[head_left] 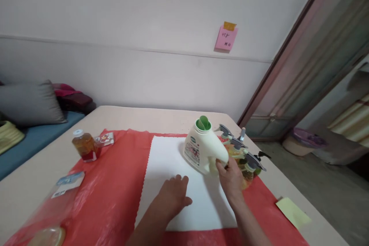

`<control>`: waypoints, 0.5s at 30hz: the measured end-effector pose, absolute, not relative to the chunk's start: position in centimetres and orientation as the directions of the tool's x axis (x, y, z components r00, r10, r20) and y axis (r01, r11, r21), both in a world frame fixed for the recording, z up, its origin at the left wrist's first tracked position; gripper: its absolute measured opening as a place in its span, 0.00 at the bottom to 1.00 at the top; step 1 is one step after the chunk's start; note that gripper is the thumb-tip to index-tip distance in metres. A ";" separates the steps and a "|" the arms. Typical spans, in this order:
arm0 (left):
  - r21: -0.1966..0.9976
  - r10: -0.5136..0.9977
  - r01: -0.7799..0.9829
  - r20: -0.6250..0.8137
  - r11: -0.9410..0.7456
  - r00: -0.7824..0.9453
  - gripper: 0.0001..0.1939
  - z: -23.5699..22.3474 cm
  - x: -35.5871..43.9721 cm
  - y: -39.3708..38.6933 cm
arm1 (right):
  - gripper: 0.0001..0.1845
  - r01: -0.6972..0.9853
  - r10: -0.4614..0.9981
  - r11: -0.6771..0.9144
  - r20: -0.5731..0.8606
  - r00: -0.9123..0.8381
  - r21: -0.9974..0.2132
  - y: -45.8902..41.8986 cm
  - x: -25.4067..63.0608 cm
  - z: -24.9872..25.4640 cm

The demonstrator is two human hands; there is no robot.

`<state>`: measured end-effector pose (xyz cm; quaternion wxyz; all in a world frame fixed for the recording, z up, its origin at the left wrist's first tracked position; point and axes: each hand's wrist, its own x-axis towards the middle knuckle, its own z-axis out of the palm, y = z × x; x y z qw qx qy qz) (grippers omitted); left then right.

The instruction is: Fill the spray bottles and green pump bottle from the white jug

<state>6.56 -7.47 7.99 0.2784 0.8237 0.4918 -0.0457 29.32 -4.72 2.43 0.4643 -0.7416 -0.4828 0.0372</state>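
Right hand (pixel 232 180) closed on the cream jug (pixel 200 146)

The fingers wrap around the jug's handle, with the jug's body just left of and beyond this grip, above the white sheet (pixel 158 152); whether its base touches cannot be told. Its green spout (pixel 203 123) points upward. Just right of the grip stand pump bottles (pixel 248 173). Left of the grip and slightly nearer, the left hand (pixel 175 196) is spread and holds nothing, over the same sheet. Well left is a jar of amber liquid (pixel 86 147)

Muted light, soft shadows, stretched edges
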 end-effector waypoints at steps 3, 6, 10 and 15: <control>0.396 0.796 0.840 -0.330 -0.372 0.508 0.23 7.7 7.0 -7.5 | 0.21 0.689 0.781 -0.022 0.418 0.465 -0.725 -3.5 27.6 3.3; 0.402 0.791 0.820 -0.293 -0.407 0.537 0.21 7.1 7.3 -7.6 | 0.21 0.710 0.816 0.017 0.420 0.396 -0.704 -0.2 25.8 3.7; 0.398 0.788 0.809 -0.270 -0.432 0.554 0.20 6.6 7.1 -7.5 | 0.18 0.722 0.862 -0.001 0.365 0.351 -0.692 5.3 24.4 3.0; 0.377 0.800 0.827 -0.279 -0.417 0.531 0.21 6.8 6.5 -7.0 | 0.17 0.717 0.913 -0.076 0.241 0.329 -0.693 10.4 24.8 1.7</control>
